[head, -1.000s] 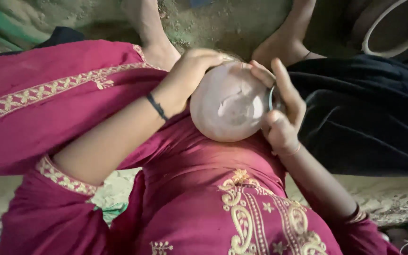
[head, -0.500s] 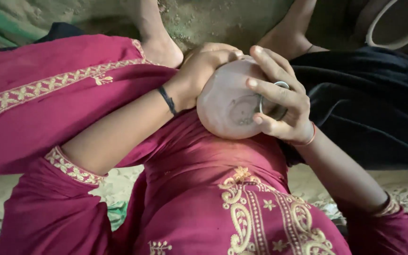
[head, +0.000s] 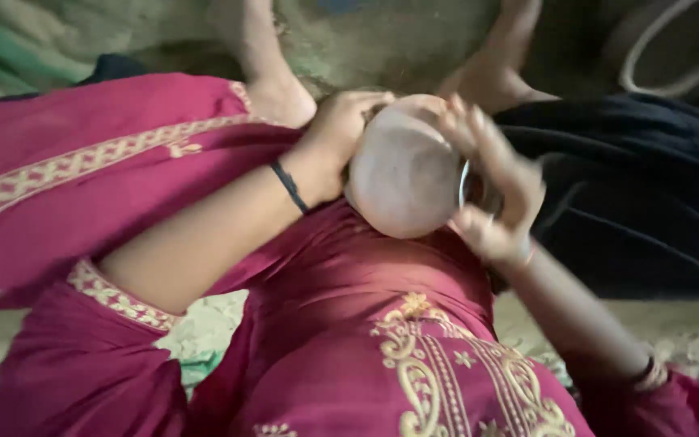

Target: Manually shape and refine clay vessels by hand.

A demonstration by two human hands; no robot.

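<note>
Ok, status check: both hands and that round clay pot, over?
Left hand grips the clay pot at its far side. Right hand on its right, a small ring-like tool under the fingers, blurred. Nothing blocking.

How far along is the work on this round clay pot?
Done: the clay pot already has a rounded, smooth-looking body. In hand: the left hand steadies it while the right hand presses a metal ring against its side. Left: cannot tell; the frame is blurred.

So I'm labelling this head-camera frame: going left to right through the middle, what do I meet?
Maroon embroidered cloth → black wrist band → left hand → round clay pot → right hand, blurred, with a small shiny round thing against the pot → black cloth.
</note>
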